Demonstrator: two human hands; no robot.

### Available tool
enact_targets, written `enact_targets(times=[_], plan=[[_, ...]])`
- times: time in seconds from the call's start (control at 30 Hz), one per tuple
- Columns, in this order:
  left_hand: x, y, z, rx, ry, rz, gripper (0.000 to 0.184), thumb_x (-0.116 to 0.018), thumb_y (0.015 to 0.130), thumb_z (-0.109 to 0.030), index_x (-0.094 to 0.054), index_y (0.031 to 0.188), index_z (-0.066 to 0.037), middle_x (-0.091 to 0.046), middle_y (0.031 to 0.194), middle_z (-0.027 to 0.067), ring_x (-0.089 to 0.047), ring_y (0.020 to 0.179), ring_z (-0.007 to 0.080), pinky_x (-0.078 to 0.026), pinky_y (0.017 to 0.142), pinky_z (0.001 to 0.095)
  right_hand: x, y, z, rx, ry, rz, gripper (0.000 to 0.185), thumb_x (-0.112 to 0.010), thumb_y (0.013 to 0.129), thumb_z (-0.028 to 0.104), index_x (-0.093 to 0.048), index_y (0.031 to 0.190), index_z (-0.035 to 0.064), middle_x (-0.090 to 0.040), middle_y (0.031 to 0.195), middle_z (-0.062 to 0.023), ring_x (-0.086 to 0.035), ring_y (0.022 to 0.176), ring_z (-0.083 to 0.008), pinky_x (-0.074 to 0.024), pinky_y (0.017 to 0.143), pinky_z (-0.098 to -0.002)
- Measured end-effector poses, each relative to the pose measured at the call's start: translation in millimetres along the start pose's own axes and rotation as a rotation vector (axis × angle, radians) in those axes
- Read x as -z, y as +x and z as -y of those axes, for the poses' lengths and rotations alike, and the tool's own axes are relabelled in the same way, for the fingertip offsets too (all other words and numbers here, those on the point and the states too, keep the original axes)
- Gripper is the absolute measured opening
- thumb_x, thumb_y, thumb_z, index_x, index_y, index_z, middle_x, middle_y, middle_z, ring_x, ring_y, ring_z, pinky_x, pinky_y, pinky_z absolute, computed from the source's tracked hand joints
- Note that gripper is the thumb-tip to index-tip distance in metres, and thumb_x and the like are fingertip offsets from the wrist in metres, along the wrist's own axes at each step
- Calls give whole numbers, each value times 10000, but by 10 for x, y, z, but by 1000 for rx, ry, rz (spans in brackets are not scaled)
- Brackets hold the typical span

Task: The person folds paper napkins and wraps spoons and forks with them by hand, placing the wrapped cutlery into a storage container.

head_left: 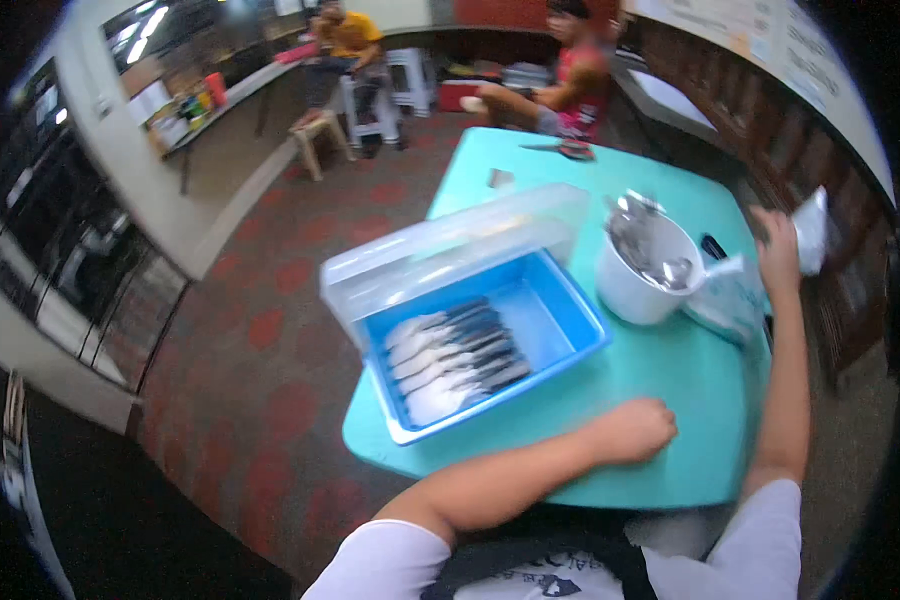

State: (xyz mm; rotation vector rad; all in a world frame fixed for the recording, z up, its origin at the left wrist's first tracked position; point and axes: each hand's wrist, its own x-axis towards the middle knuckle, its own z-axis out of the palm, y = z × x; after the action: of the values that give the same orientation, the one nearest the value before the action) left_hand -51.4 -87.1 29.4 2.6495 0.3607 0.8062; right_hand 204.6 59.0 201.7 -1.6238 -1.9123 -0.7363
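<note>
My left hand (630, 430) is closed in a fist on the near part of the turquoise table (660, 470), with nothing showing in it. At the table's right edge, my right hand (776, 245) is raised and blurred. A crumpled white packet (813, 232) appears right beside it; whether the fingers grip it is unclear. A blue plastic bin (540, 300) with its clear lid (450, 245) tilted up behind holds a row of slim pieces (450, 360), white at one end and dark at the other. Shiny metal utensils (645, 240) fill a white bucket (635, 295).
A white and green plastic bag (730, 305) lies right of the bucket, near a small black object (712, 247). A knife-like item (560, 150) lies at the table's far end. Two people sit beyond, near white stools (407, 80) and a wooden stool (320, 135).
</note>
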Motion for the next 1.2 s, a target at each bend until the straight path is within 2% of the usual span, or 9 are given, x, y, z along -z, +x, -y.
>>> enact_targets(times=[0.07, 0.27, 0.33, 0.53, 0.6, 0.73, 0.8, 0.93, 1.2], plan=[[-105, -17, -30, 2, -1, 36, 129, -576, 756, -128, -594, 704, -12, -594, 761, 169, -603, 772, 349, -497, 713, 457, -561, -101, -697, -80, -76, 165, 583, -646, 714, -18, -565, 1272, 133, -514, 1274, -183, -466, 1201, -369, -388, 1030, -410], [-36, -31, -45, 40, -95, 54, 158, -585, 790, -153, -584, 727, -9, -582, 779, 167, -596, 803, 361, -480, 729, 474, -659, -137, -650, 8, 219, 229, 109, -654, 685, 12, -678, 780, 57, -599, 1145, -153, -538, 1103, -333, -420, 961, -429], [130, -38, 30, 73, -66, 14, 170, -590, 805, -165, -578, 739, -9, -580, 795, 164, -591, 822, 362, -474, 732, 479, -296, -153, -427, 120, 246, 43, 160, -599, 684, -38, -626, 830, 22, -629, 1039, -143, -570, 1040, -326, -436, 922, -417], [480, 47, -98, 70, -71, -232, 496, -640, 808, -143, -472, 1261, -29, -429, 1302, 225, -462, 1188, 408, -413, 974, 473, 1353, -618, 416, 150, 289, -62, 277, -521, 693, -87, -598, 944, -3, -630, 931, -187, -631, 856, -352, -485, 812, -368], [623, 58, -262, 153, -180, -257, 611, -644, 796, -112, -402, 1355, -55, -322, 1415, 244, -392, 1263, 437, -374, 1024, 486, 1684, -928, 620, 411, 166, -101, 301, -541, 668, -85, -625, 940, 14, -642, 848, -165, -648, 777, -313, -496, 769, -376], [503, 100, -226, 138, -191, -255, 634, -620, 800, -79, -373, 1384, -74, -272, 1437, 254, -372, 1268, 456, -360, 1039, 484, 2096, -1204, 733, 330, 511, 633, 237, -671, 650, 31, -685, 885, 58, -652, 692, -48, -654, 672, -255, -510, 706, -331], [478, 91, -161, 161, -83, -170, 606, -609, 804, -60, -391, 1370, -60, -308, 1425, 242, -381, 1266, 445, -353, 1047, 470, 1893, -1137, 594, 250, 858, 866, 182, -689, 703, 90, -694, 882, 55, -665, 720, -64, -649, 671, -249, -504, 694, -317], [346, 26, 27, 255, -486, -66, 508, -549, 875, -107, -414, 1360, -35, -446, 1356, 195, -463, 1238, 337, -373, 1037, 415, 1030, -1354, 437, -135, 1259, 977, 183, -684, 804, 197, -704, 890, 36, -677, 743, -106, -634, 651, -251, -498, 668, -323], [31, -156, 401, 943, -1466, -24, 516, -398, 986, -379, -457, 1342, -10, -550, 1273, 124, -519, 1180, 237, -391, 1019, 376, 333, -1712, 803, -130, 704, 747, 224, -666, 826, 230, -677, 905, 20, -641, 783, -212, -628, 682, -354, -489, 634, -400]])
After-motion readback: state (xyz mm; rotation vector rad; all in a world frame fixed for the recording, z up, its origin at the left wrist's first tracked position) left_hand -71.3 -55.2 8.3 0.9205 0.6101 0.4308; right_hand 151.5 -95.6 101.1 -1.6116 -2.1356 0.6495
